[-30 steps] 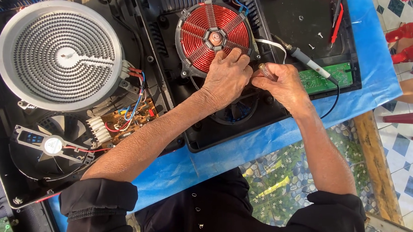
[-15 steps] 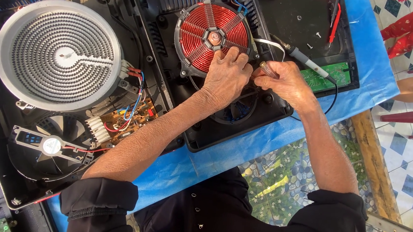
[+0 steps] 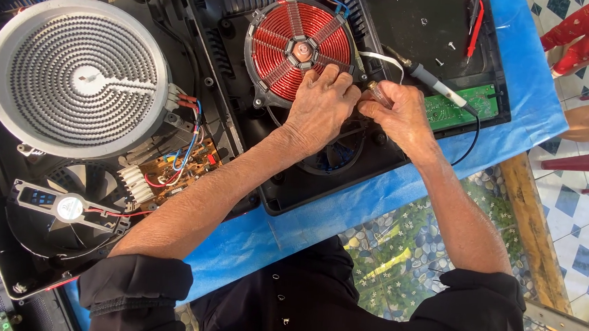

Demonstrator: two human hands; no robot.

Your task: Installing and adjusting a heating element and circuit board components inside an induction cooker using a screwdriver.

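Together, left hand (image 3: pixel 322 106) curled, fingertips on red copper coil (image 3: pixel 298 46), right hand (image 3: pixel 400 114) closed around screwdriver handle (image 3: pixel 378 93)

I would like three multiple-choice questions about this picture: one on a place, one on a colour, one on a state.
1. Where does the left hand rest?
A. on the grey ribbed heating disc
B. at the lower right edge of the copper coil
C. on the floor tiles

2. What colour is the cloth under the open cooker cases?
A. blue
B. yellow
C. white

3. How are the two hands placed?
A. far apart
B. close together, fingertips meeting
C. both in the air

Answers:
1 B, its fingers lie on the red copper coil.
2 A, blue cloth shows around the cases.
3 B, the right hand meets the left beside the coil.
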